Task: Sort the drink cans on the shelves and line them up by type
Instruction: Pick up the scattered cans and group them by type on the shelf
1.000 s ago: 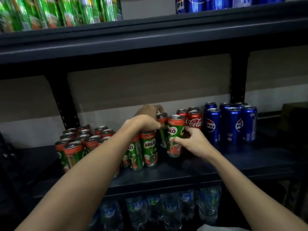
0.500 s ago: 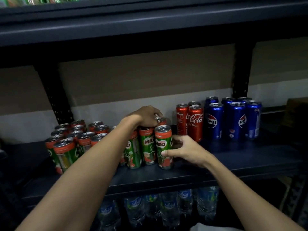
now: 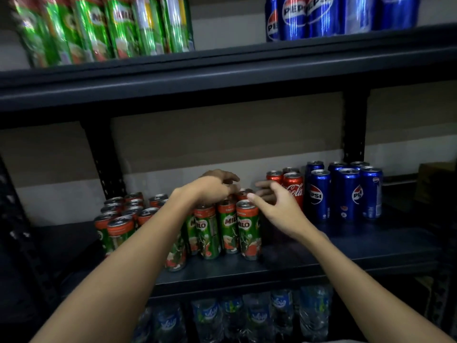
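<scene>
Left hand curled over Milo cans, grasp unclear; right hand released beside them

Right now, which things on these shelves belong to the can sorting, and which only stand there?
Job:
green Milo cans
red Coca-Cola cans
blue Pepsi cans
left hand
right hand

Just there:
clear plastic water bottles
dark metal shelf

Middle shelf: Milo cans upright at centre, Coca-Cola cans and Pepsi cans to their right. Left hand over Milo can tops, fingers curled. Right hand beside them, fingers relaxed, holding nothing. Water bottles on the shelf below.
</scene>
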